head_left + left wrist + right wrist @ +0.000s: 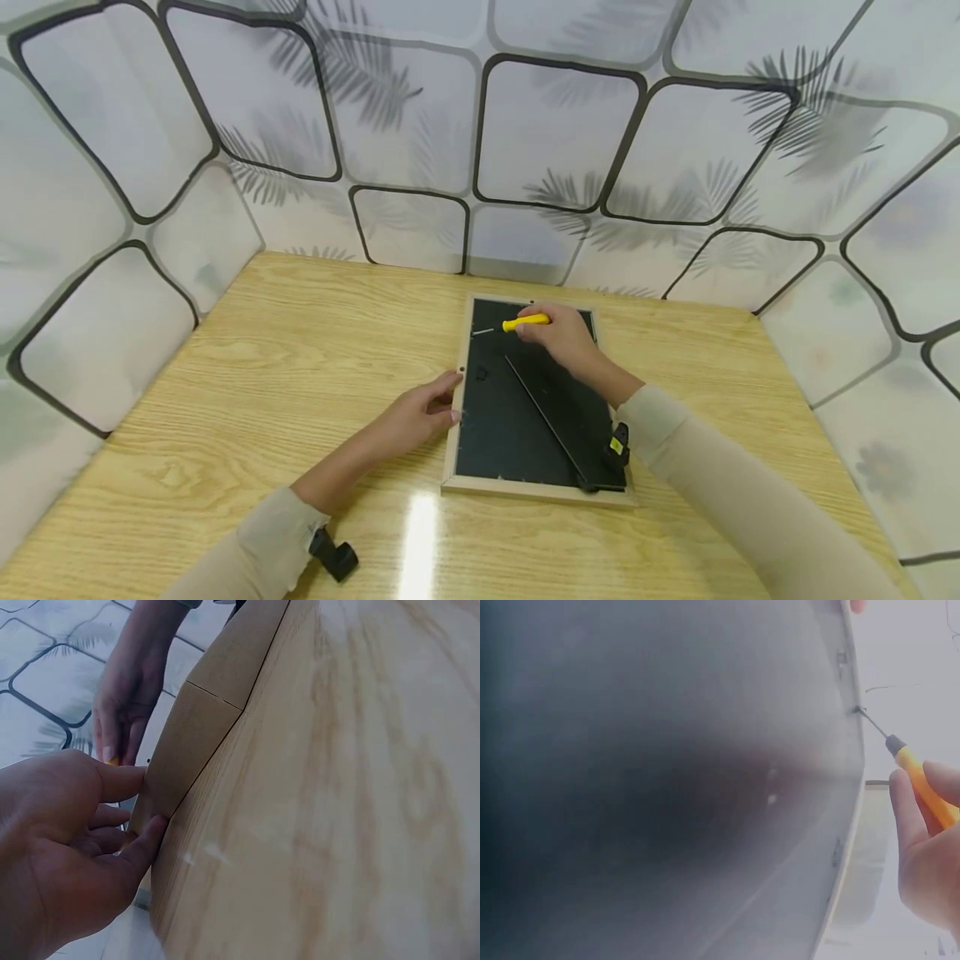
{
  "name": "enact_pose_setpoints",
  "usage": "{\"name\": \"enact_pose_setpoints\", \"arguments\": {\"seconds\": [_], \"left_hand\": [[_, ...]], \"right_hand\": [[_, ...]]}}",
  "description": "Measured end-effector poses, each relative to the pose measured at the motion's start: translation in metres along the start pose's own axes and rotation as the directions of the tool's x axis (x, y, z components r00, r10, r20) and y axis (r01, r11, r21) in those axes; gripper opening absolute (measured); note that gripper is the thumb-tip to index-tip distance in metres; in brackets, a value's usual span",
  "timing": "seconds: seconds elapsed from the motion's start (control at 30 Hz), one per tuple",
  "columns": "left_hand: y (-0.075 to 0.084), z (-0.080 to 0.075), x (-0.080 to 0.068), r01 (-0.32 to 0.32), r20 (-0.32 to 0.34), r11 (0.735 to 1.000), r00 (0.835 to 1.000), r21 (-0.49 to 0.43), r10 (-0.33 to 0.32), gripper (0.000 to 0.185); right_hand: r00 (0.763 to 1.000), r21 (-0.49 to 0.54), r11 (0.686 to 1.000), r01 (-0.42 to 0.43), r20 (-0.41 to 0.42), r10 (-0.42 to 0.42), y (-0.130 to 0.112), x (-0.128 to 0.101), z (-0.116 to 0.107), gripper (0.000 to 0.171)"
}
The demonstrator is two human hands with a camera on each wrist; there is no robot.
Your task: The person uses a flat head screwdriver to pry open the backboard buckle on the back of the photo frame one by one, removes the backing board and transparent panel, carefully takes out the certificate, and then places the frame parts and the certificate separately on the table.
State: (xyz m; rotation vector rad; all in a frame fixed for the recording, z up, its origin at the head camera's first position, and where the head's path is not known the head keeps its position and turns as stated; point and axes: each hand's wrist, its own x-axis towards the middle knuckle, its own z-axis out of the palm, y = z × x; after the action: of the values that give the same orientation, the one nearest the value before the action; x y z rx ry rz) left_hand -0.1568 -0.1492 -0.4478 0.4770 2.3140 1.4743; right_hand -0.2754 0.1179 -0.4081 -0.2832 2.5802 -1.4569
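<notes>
On the wooden table (247, 375):
- Picture frame (457, 467), face down, black backing (495, 417) up, right of centre.
- Left hand (420, 408): fingers relaxed, fingertips pressing the frame's left edge.
- Right hand (562, 337): gripping yellow screwdriver (525, 322), tip at the frame's upper-left inner edge.

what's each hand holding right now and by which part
The right hand grips a small screwdriver by its yellow handle, tip at the frame's edge. The left hand holds no tool; its fingers press the left edge of the picture frame.
</notes>
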Motion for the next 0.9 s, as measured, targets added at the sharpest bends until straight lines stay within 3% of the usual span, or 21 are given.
{"name": "enact_pose_setpoints", "arguments": {"seconds": [0.3, 0.63, 0.9], "left_hand": [[0.000, 0.000, 0.000, -0.006, 0.003, 1.000, 1.000, -0.017, 0.006, 0.064], [0.000, 0.000, 0.000, -0.017, 0.018, 1.000, 1.000, -0.015, 0.017, 0.064], [-0.001, 0.000, 0.001, -0.018, 0.016, 1.000, 1.000, -0.022, 0.018, 0.065]], "right_hand": [[0.999, -0.037, 0.998, 0.047, 0.015, -0.047, -0.024, 0.006, 0.003, 0.037], [0.994, -0.137, 0.984, 0.112, 0.009, -0.112, -0.043, 0.017, 0.016, 0.023], [0.989, -0.131, 0.981, 0.145, 0.005, -0.146, -0.049, 0.018, 0.020, 0.020]]}}
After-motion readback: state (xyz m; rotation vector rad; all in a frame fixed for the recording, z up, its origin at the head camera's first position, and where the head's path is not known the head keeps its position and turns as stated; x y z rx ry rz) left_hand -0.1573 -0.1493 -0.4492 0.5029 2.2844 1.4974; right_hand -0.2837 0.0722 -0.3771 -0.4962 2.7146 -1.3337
